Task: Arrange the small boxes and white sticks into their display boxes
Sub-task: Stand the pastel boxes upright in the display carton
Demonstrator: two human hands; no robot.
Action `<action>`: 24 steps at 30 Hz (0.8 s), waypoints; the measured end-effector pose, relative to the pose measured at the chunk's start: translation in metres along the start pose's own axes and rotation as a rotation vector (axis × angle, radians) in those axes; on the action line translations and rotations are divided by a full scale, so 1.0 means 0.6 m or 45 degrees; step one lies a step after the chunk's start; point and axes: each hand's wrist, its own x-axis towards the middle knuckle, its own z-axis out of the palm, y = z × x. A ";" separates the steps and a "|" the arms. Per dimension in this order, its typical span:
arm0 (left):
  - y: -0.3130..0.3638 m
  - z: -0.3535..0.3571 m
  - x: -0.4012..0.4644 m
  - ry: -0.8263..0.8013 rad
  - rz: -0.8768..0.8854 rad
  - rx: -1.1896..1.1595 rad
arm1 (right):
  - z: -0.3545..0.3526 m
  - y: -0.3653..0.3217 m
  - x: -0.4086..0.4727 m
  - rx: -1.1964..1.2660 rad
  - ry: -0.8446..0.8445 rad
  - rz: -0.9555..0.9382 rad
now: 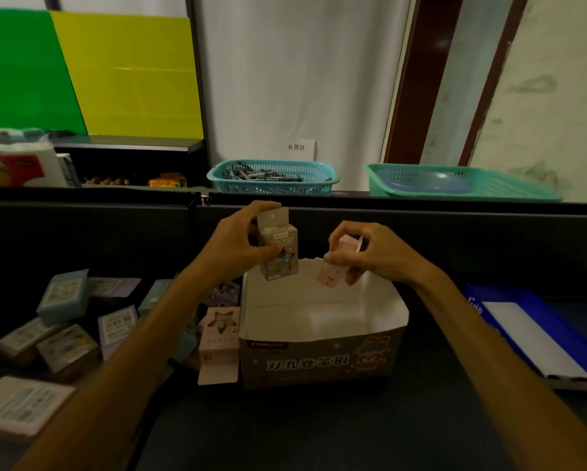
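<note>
Two bare forearms reach over the dark worktop (302, 430) to the open printed cardboard display box (319, 358), whose white inside shows nothing in it. The left hand (237, 246) pinches a grey small carton with a star window (278, 246) upright above the box's far left corner; the right hand (370, 253) grips a tilted pink small carton (332, 270) just beside it. Filling seems barely begun: next, each carton likely needs lowering upright against the back wall. More pastel cartons (67, 321) lie scattered left (none sorted). The blue mesh basket (271, 188) holds pens.
</note>
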 end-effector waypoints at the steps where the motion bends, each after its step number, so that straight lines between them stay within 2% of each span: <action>1: -0.001 0.000 0.000 0.000 0.005 -0.004 | 0.002 0.000 0.001 -0.039 0.013 -0.001; 9: -0.003 0.004 -0.004 -0.052 -0.033 -0.004 | -0.001 -0.005 -0.003 -0.124 0.041 -0.119; 13: -0.002 0.003 -0.008 -0.094 -0.074 0.013 | -0.006 -0.010 -0.003 -0.182 -0.081 -0.041; 24: -0.013 0.007 -0.003 -0.319 -0.154 0.527 | 0.007 -0.019 0.018 -0.596 -0.382 0.107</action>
